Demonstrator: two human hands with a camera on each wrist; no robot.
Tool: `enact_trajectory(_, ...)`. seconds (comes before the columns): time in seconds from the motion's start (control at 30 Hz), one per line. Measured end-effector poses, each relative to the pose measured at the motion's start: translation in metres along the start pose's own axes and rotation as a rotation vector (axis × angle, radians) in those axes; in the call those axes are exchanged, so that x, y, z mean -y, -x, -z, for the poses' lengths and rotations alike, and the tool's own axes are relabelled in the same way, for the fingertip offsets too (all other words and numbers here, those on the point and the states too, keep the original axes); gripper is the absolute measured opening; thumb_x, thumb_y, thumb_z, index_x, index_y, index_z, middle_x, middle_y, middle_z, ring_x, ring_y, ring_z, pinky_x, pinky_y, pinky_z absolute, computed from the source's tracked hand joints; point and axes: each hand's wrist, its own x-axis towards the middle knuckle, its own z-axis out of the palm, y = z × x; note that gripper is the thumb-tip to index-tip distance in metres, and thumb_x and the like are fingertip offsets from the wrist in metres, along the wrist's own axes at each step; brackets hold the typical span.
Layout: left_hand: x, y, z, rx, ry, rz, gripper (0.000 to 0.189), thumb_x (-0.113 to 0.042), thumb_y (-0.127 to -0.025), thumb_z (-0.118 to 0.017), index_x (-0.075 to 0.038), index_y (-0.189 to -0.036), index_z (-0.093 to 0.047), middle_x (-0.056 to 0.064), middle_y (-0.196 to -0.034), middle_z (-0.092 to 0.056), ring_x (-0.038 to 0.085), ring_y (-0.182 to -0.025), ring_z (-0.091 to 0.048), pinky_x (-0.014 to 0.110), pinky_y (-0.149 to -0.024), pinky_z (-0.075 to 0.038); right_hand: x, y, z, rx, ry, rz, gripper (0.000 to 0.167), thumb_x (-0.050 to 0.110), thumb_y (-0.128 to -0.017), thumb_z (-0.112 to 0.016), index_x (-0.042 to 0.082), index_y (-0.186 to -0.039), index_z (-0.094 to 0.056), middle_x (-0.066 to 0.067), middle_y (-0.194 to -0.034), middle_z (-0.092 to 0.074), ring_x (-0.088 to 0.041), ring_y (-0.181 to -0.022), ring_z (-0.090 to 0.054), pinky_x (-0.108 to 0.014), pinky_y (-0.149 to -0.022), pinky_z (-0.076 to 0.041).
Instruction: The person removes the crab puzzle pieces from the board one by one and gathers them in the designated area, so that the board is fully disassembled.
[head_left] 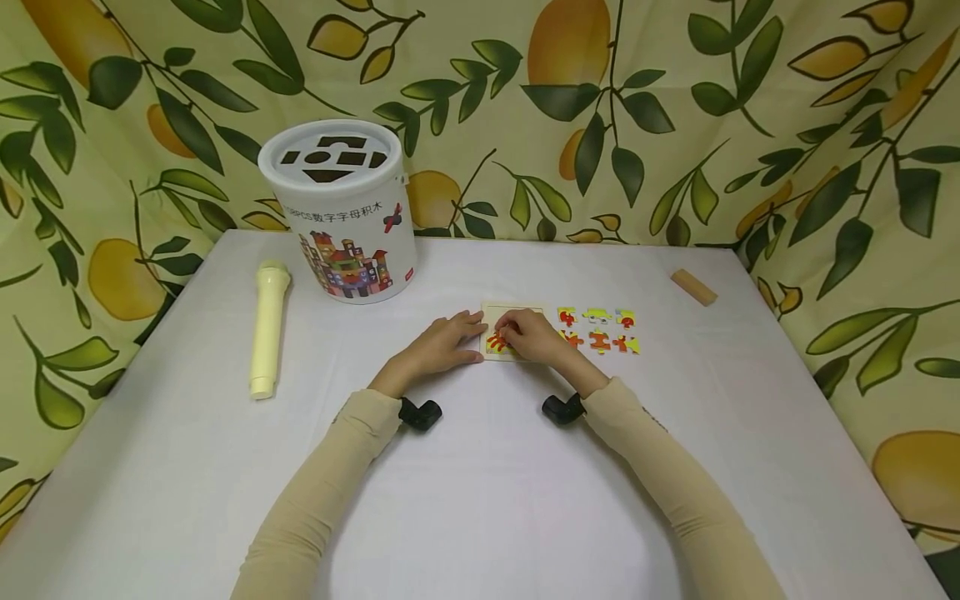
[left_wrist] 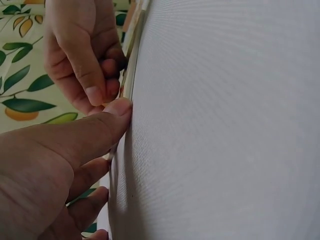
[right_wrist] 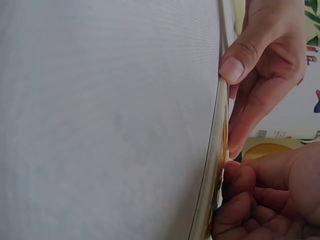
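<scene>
In the head view a small wooden puzzle board (head_left: pixel 512 307) lies flat, partly filled with red-and-yellow picture pieces (head_left: pixel 496 342). My left hand (head_left: pixel 441 343) rests at its left side, fingers extended; the thumb (left_wrist: pixel 119 107) touches the near edge of the board. My right hand (head_left: pixel 534 335) is over the middle of the board, thumb and fingers pinched together on a puzzle piece mostly hidden by the fingertips. From the right wrist view, the curled fingers of the right hand (right_wrist: pixel 265 195) are right at the board's surface (right_wrist: pixel 212 165).
Loose puzzle pieces (head_left: pixel 598 340) lie in two rows right of the board. A wooden block (head_left: pixel 694 287) is farther right. At the back left stands a white bucket (head_left: pixel 352 208) with a shape-cut lid, and a cream microphone-shaped stick (head_left: pixel 267 333) lies beside it. Patterned cloth (head_left: pixel 480 125) hangs behind.
</scene>
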Motion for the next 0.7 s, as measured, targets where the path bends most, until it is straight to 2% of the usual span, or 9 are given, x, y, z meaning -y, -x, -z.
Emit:
enact_trajectory(0.2,-0.0011,0.0000,0.0003,-0.002,-0.001,0.000,0.054,-0.027,-0.088,-0.061,-0.003,-0.134,-0.046,0.012,-0.148,-0.033,0.031,-0.139,-0.024,0.052,-0.109,-0.023,-0.0032,0.0011,-0.0001,-0.011,-0.025,0.049,0.020,0.010,-0.093,-0.046,0.003,-0.094,-0.065,-0.006,-0.083,-0.063,-0.014,-0.070,-0.050,-0.026,-0.065,-0.041)
enact_trajectory(0.37,-0.0009,0.0000,0.0002,0.002,0.002,0.000,0.054,-0.027,-0.088,-0.061,-0.003,-0.134,-0.046,0.012,-0.148,-0.032,0.031,-0.139,-0.024,0.052,-0.109,-0.022,0.0011,0.0017,0.0005,-0.007,-0.016,-0.019,0.019,0.005,-0.093,-0.045,0.000,-0.097,-0.063,-0.011,-0.087,-0.063,-0.015,-0.072,-0.050,-0.026,-0.068,-0.040)
enact_trajectory(0.7,0.0013,-0.0003,-0.0001,-0.024,0.015,-0.014,0.052,-0.026,-0.087,-0.063,-0.004,-0.131,-0.050,0.012,-0.146,-0.035,0.031,-0.138,-0.027,0.052,-0.109,-0.024,-0.0036,0.0012,-0.0017,-0.058,-0.045,-0.035,0.014,0.007,-0.091,-0.049,0.006,-0.096,-0.061,-0.003,-0.072,-0.057,-0.011,-0.063,-0.046,-0.023,-0.060,-0.037)
